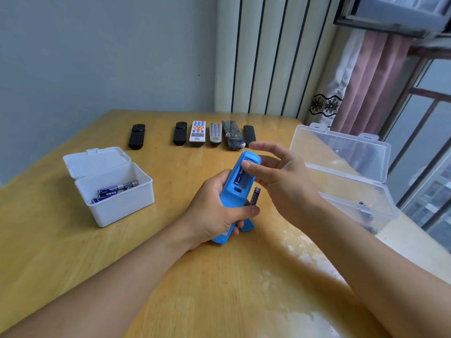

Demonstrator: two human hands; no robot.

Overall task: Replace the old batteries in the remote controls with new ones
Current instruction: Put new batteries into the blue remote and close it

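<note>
While the left hand (214,211) grips the blue remote (234,191) above the middle of the table (73,252), its thumb and fingers also pinch a loose battery (255,196) against the remote's side. The right hand (280,176) hovers over the open battery slot, fingers spread, thumb tip pressing on a battery (240,179) inside; possibly two sit there. Six remotes (197,134) lie in a row near the far edge. A white box (114,189) of batteries stands near the left edge, a clear box (346,172) at the right edge.
</note>
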